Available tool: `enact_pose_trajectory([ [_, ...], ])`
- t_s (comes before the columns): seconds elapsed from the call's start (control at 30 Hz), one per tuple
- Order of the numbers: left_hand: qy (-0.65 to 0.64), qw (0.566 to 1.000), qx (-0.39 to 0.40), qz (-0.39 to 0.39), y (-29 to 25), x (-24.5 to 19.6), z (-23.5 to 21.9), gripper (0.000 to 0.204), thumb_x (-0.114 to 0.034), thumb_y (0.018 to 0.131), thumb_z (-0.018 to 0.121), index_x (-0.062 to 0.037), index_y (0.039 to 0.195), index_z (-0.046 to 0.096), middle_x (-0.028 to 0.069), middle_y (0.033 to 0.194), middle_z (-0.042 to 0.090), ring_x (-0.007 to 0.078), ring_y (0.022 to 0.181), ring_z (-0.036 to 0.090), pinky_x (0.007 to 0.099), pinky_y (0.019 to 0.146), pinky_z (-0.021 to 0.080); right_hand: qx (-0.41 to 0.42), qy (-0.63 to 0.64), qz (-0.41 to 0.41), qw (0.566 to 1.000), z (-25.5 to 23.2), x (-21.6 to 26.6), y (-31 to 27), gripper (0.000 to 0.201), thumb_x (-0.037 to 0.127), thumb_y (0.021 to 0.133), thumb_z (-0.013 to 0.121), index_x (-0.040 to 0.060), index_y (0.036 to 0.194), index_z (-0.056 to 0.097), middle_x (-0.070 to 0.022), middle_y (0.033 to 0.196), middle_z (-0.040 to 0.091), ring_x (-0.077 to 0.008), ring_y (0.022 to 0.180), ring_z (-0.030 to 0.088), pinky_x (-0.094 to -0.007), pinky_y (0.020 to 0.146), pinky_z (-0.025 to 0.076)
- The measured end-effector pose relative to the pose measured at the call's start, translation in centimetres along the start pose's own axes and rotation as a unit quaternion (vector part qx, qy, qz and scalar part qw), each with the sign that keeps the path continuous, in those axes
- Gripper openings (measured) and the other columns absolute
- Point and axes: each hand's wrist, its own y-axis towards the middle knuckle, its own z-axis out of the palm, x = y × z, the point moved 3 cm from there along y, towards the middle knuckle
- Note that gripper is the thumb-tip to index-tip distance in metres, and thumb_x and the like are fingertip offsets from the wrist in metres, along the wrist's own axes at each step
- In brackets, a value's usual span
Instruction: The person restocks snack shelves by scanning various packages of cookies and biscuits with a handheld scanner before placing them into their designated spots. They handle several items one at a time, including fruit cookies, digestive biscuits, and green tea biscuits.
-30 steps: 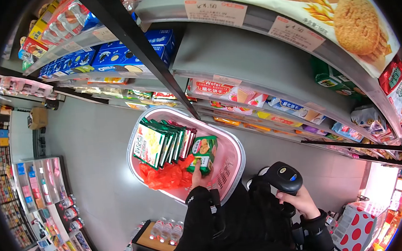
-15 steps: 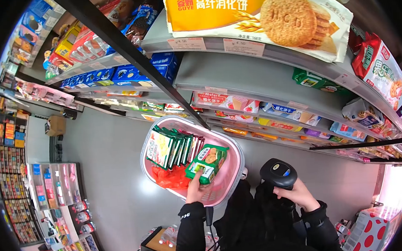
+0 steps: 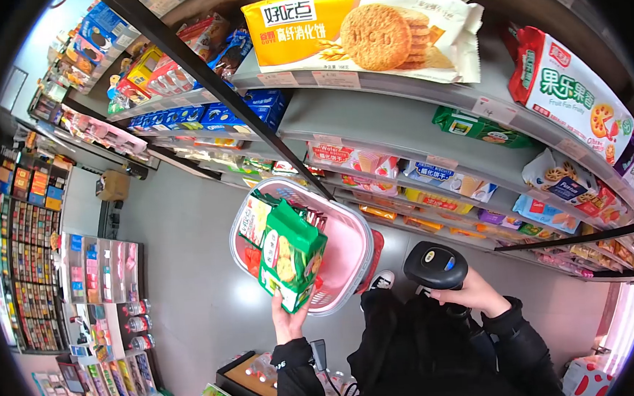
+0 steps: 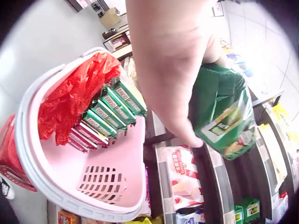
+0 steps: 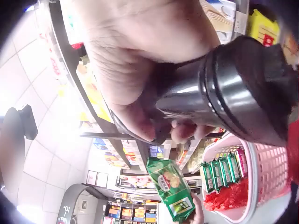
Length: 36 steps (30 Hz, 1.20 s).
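My left hand (image 3: 290,317) grips a green biscuit packet (image 3: 292,254) by its lower end, over the pink basket (image 3: 350,239). In the left wrist view the thumb of that hand lies along the near side of the packet (image 4: 224,114). Inside the basket stand several thin green and dark red packets (image 4: 110,109) in a row, beside a crumpled red plastic bag (image 4: 77,100). My right hand (image 3: 475,290) holds a black handheld barcode scanner (image 3: 435,265), its fingers wrapped round the handle (image 5: 182,93). The scanner's head tilts up, to the right of the basket.
Shelves of biscuits run along the far side, with a large yellow and white biscuit packet (image 3: 365,35) on the upper one. A green packet (image 3: 481,126) lies on the shelf below. Bottled water (image 3: 264,367) stands near the front, and a shoe (image 3: 382,280) shows beside the basket.
My left hand has lifted the green biscuit packet from inside the basket and turned it more upright. The right hand still holds the scanner; the head view has shifted.
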Motion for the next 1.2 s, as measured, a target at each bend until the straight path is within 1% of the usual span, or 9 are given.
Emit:
enact_pose_trajectory([
  [0.07, 0.012, 0.993, 0.116, -0.008, -0.8, 0.2, 0.3, 0.073, -0.033, 0.063, 0.069, -0.0117, 0.123, 0.034, 0.0109, 0.122, 0.041, 0.0297, 0.112, 0.039, 0.05, 0.09, 0.035, 0.022, 0.006, -0.02, 1.0, -0.5, 1.1, -0.4, 0.026, 0.005, 0.072, 0.062, 0.0018, 0.095, 0.05, -0.002, 0.074, 0.057, -0.0079, 0.063, 0.053, -0.0237, 0.06, 0.045],
  [0.23, -0.009, 0.988, 0.147, 0.045, -3.1, 2.3, 1.5, 0.067, -0.023, 0.06, 0.071, -0.0016, 0.116, 0.042, 0.0106, 0.109, 0.053, 0.0247, 0.096, 0.053, 0.0351, 0.08, 0.046, 0.072, -0.048, -0.165, 0.982, -0.9, 4.3, -2.5, 0.053, 0.003, 0.063, 0.069, 0.0015, 0.11, 0.045, -0.0063, 0.1, 0.054, -0.0144, 0.091, 0.05, -0.028, 0.082, 0.039],
  [0.4, 0.083, 0.96, 0.242, -0.112, -5.2, 5.9, 7.4, 0.071, -0.017, 0.053, 0.072, 0.0018, 0.114, 0.041, 0.0147, 0.105, 0.055, 0.0289, 0.093, 0.055, 0.0396, 0.084, 0.043, 0.107, -0.074, -0.289, 0.949, -1.9, 5.4, -5.7, 0.059, 0.007, 0.06, 0.073, 0.0021, 0.112, 0.044, -0.0067, 0.106, 0.052, -0.0147, 0.096, 0.047, -0.0289, 0.087, 0.036],
  [0.67, 0.13, 0.915, 0.334, -0.182, -6.7, 10.8, 16.6, 0.082, -0.039, 0.067, 0.068, -0.0007, 0.126, 0.028, 0.0137, 0.119, 0.045, 0.0241, 0.108, 0.046, 0.0369, 0.092, 0.037, 0.007, -0.013, -0.272, 0.962, -6.6, 2.7, -10.4, 0.059, 0.005, 0.059, 0.073, 0.0023, 0.111, 0.045, -0.0055, 0.104, 0.053, -0.0142, 0.095, 0.047, -0.0292, 0.086, 0.036],
  [0.8, 0.127, 0.944, 0.235, -0.192, -6.2, 13.3, 16.3, 0.058, -0.04, 0.075, 0.059, -0.0029, 0.116, 0.042, 0.01, 0.109, 0.053, 0.0227, 0.097, 0.052, 0.0355, 0.084, 0.042, 0.012, 0.043, -0.284, 0.958, -7.3, 1.1, -11.7, 0.06, 0.005, 0.059, 0.073, 0.0023, 0.112, 0.045, -0.0061, 0.106, 0.052, -0.0149, 0.097, 0.046, -0.0298, 0.087, 0.035],
  [0.9, 0.122, 0.906, 0.331, -0.234, -6.9, 15.2, 19.3, 0.048, -0.036, 0.078, 0.055, -0.002, 0.11, 0.044, 0.0076, 0.096, 0.056, 0.0205, 0.088, 0.054, 0.0323, 0.078, 0.044, 0.034, 0.047, -0.297, 0.953, -8.0, 0.8, -12.9, 0.06, 0.006, 0.058, 0.074, 0.0024, 0.111, 0.045, -0.0057, 0.105, 0.052, -0.0148, 0.096, 0.046, -0.0294, 0.086, 0.035],
  [0.97, 0.205, 0.932, 0.237, -0.179, -8.6, 14.9, 22.0, 0.037, -0.033, 0.082, 0.045, -0.0133, 0.113, 0.041, 0.0068, 0.074, 0.048, 0.0189, 0.063, 0.05, 0.0335, 0.059, 0.043, -0.012, -0.023, -0.274, 0.961, -8.5, 1.8, -14.3, 0.06, 0.007, 0.058, 0.074, 0.0026, 0.11, 0.045, -0.0054, 0.103, 0.053, -0.0146, 0.094, 0.047, -0.0287, 0.086, 0.036],
  [1.07, -0.094, 0.882, 0.334, -0.317, -7.2, 15.9, 22.3, 0.043, -0.028, 0.083, 0.047, -0.0132, 0.122, 0.035, 0.0131, 0.093, 0.05, 0.0252, 0.079, 0.053, 0.0385, 0.071, 0.046, -0.048, -0.017, -0.241, 0.969, -8.8, 1.2, -15.3, 0.059, 0.009, 0.059, 0.074, 0.0025, 0.109, 0.045, -0.0064, 0.103, 0.053, -0.0148, 0.094, 0.048, -0.0288, 0.085, 0.037],
  [1.2, -0.19, 0.858, 0.335, -0.339, -6.9, 16.5, 22.7, 0.041, -0.024, 0.086, 0.042, -0.0121, 0.124, 0.032, 0.0107, 0.089, 0.043, 0.0231, 0.08, 0.05, 0.037, 0.074, 0.044, -0.087, -0.063, -0.223, 0.969, -8.8, 0.4, -16.4, 0.054, 0.013, 0.061, 0.072, 0.0011, 0.107, 0.047, -0.0089, 0.1, 0.056, -0.0163, 0.092, 0.051, -0.0298, 0.084, 0.039],
])
